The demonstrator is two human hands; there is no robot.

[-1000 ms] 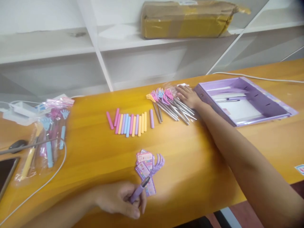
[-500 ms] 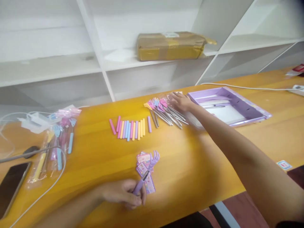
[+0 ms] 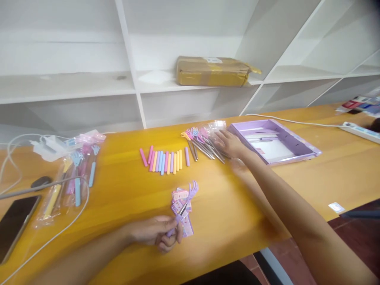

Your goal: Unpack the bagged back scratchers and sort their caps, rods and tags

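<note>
Back scratcher (image 3: 193,189), purple: one, near the front of the table (image 3: 118,221), above a fan of printed cards (image 3: 187,226). Left hand (image 3: 166,233) grasps its handle, fingers curled round, as it does a second ago. Right hand (image 3: 230,143), beside the purple tray (image 3: 297,158), lies over a clear wrapper (image 3: 218,126); whether its fingers grip cannot be told. Changes: the wrapper shows more plainly beyond the fingers than a second ago, and the power strip (image 3: 360,130) has come into view at the right. Orientation: clawed end away from the person and to the right; long axis diagonal, dark metal shaft between head and handle. Adjoining: metal rods (image 3: 204,149) with coloured hand-shaped heads, at the right hand; a row of coloured tubes (image 3: 168,162), well beyond the left hand. Markings: cards bear pink and purple print, lettering too small to read; cardboard box (image 3: 212,73) on the shelf carries a white label, illegible.
</note>
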